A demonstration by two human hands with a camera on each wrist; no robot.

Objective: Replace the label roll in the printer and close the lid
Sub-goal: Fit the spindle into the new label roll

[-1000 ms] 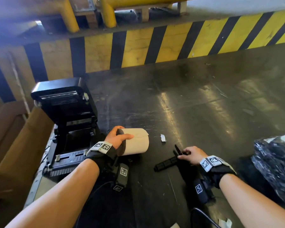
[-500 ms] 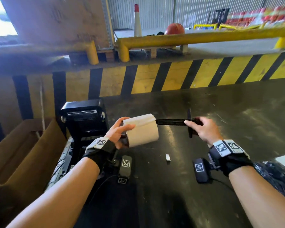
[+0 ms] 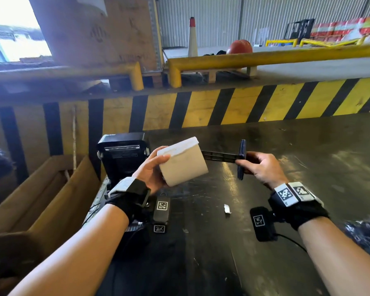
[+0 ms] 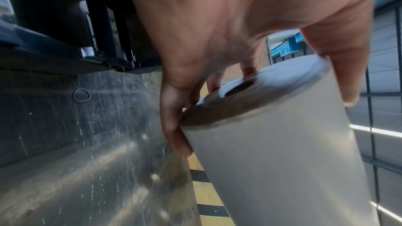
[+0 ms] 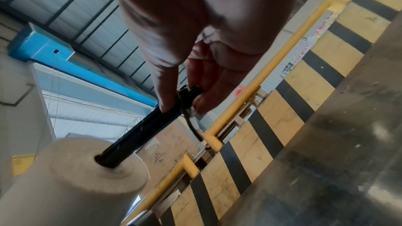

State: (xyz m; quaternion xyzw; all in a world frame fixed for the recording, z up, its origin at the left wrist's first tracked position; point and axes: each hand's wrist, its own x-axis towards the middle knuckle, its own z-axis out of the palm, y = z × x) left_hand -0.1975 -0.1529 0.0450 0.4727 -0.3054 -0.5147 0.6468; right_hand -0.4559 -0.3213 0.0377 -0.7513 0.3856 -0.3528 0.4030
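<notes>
Left hand cups label roll above table, fingers wrapped round its end. Right hand pinches black spindle at flange, tip entering core. Roll looks light, smooth, likely slippery; hold by ends. Printer behind, lid open.

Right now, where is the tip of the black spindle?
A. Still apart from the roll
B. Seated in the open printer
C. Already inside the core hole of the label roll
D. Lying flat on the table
C: the right wrist view shows the black spindle entering the core hole of the label roll, which the left hand holds.
</notes>
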